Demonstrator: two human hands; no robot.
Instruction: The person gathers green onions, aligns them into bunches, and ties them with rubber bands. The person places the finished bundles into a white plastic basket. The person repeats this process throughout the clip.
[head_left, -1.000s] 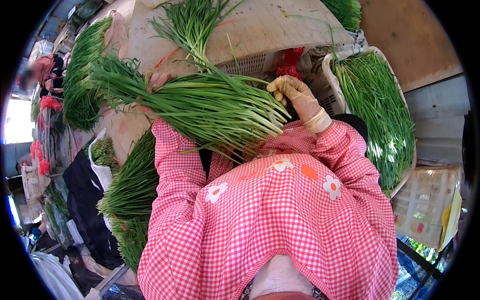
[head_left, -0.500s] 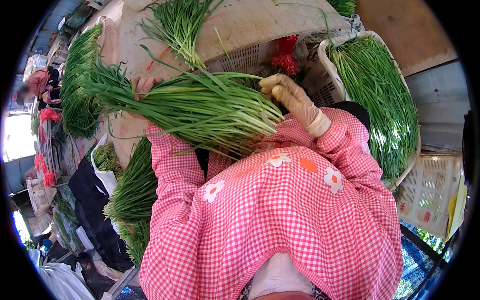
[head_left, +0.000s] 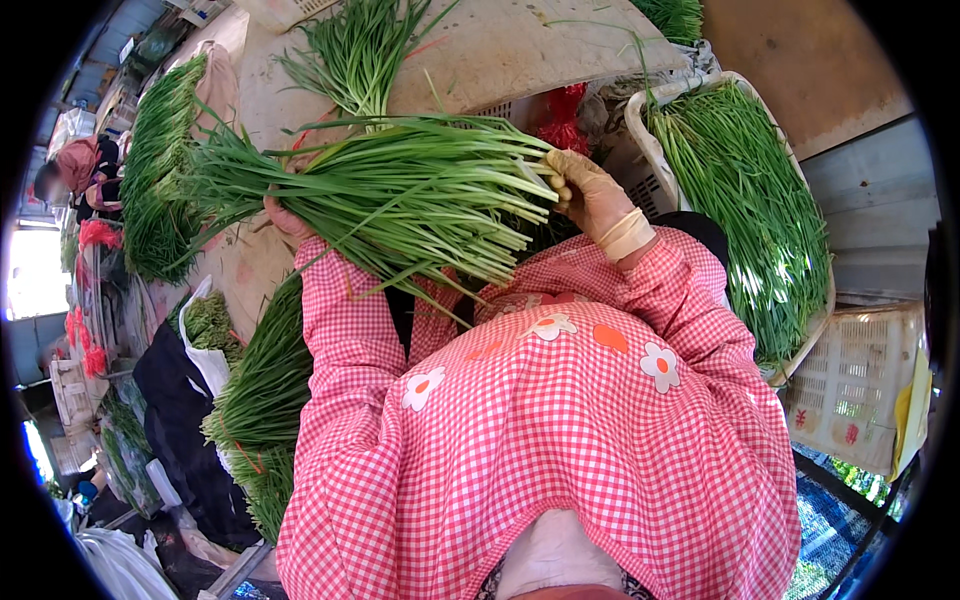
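Note:
A large loose bunch of garlic chives [head_left: 400, 205] lies across in front of my chest, leafy ends to the left and pale stem ends to the right. My left hand [head_left: 287, 217] is closed round its leafy part, with most of the fingers hidden under the leaves. At the upper stem ends, my gloved right hand [head_left: 595, 197] pinches some of the chive tips between thumb and fingers. Just beyond, a smaller bunch of chives [head_left: 358, 60] rests on the worn tabletop [head_left: 530, 45], near an orange-red tie.
To the right stands a white basket [head_left: 640, 120] heaped with chives [head_left: 745, 215]. Red ties [head_left: 563, 118] hang by the table edge. Chives are piled on the left [head_left: 160, 175] and beside my left arm [head_left: 265, 370]. A pale crate [head_left: 850, 385] sits at right; another person [head_left: 82, 170] is far left.
My right hand has lowered slightly and its fingers have closed on the stem ends. The bunch has tilted and spread, its stem ends shifting a little to the left.

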